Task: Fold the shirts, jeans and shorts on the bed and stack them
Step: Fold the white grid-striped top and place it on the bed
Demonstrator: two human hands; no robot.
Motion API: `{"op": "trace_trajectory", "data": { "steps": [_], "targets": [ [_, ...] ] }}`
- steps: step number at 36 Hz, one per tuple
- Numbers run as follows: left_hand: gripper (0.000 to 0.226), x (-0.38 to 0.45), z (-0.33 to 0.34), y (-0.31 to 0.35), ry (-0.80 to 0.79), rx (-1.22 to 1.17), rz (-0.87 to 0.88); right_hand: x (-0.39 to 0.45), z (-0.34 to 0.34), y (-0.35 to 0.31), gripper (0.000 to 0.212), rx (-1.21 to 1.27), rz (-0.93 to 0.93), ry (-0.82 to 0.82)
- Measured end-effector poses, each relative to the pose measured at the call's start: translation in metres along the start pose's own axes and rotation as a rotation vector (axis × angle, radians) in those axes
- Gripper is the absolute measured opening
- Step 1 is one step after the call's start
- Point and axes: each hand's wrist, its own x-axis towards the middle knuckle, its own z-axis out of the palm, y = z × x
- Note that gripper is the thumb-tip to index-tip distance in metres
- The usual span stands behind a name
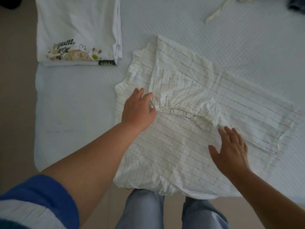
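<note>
A white shirt with thin dark checks (189, 138) lies spread and wrinkled on the pale blue bed (74, 104), its elastic gathered neckline curving across the middle. My left hand (138, 108) rests on the shirt at the left end of that neckline, fingers reaching forward onto the cloth. My right hand (231, 151) lies flat on the shirt just below the right end of the neckline, fingers straight and spread. A folded white T-shirt with a floral print (77, 30) sits on the bed at the upper left.
A cream strap or garment piece (216, 12) lies at the top of the bed, with a dark item (295, 4) in the top right corner. The bed's near edge runs just in front of my legs in light jeans (140, 212). Beige floor lies to the left.
</note>
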Motion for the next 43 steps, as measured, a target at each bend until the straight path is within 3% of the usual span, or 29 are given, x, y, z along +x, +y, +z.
{"op": "trace_trajectory", "data": {
  "steps": [8,13,15,19,21,26,29,32,35,39,43],
  "targets": [
    [0.045,-0.079,0.004,-0.036,-0.069,-0.079,-0.123,-0.056,0.032,-0.028,0.051,0.166,0.089,-0.139],
    [0.053,-0.14,0.022,-0.055,0.054,-0.126,-0.101,-0.093,0.072,-0.014,0.043,0.255,0.193,-0.17],
    [0.054,-0.157,0.032,-0.063,0.108,-0.146,-0.196,-0.105,0.091,-0.003,0.04,0.311,0.265,-0.177],
    [0.05,-0.177,0.049,-0.078,0.09,-0.289,-0.553,-0.117,0.122,0.019,0.026,0.477,0.44,-0.18],
    [0.046,-0.181,0.059,-0.082,0.065,-0.368,-0.667,-0.122,0.137,0.028,0.011,0.596,0.51,-0.18],
    [0.044,-0.178,0.077,-0.083,0.136,-0.564,-0.806,-0.129,0.163,0.038,0.003,1.117,0.756,-0.28],
    [0.033,-0.181,0.082,-0.088,0.137,-0.648,-0.806,-0.13,0.174,0.037,0.011,1.41,0.926,-0.277],
    [0.023,-0.184,0.082,-0.102,0.057,-0.746,-0.843,-0.131,0.181,0.035,0.032,1.751,0.999,-0.267],
    [0.014,-0.19,0.079,-0.112,-0.096,-0.986,-0.878,-0.132,0.186,0.027,0.036,2.019,1.03,-0.19],
    [0.005,-0.201,0.074,-0.115,-0.25,-1.04,-0.859,-0.138,0.182,0.011,0.017,2.13,1.073,-0.043],
    [0.01,-0.207,0.059,-0.112,-0.363,-1.052,-0.846,-0.152,0.163,-0.002,0.004,2.193,1.121,0.09]
  ]
}}
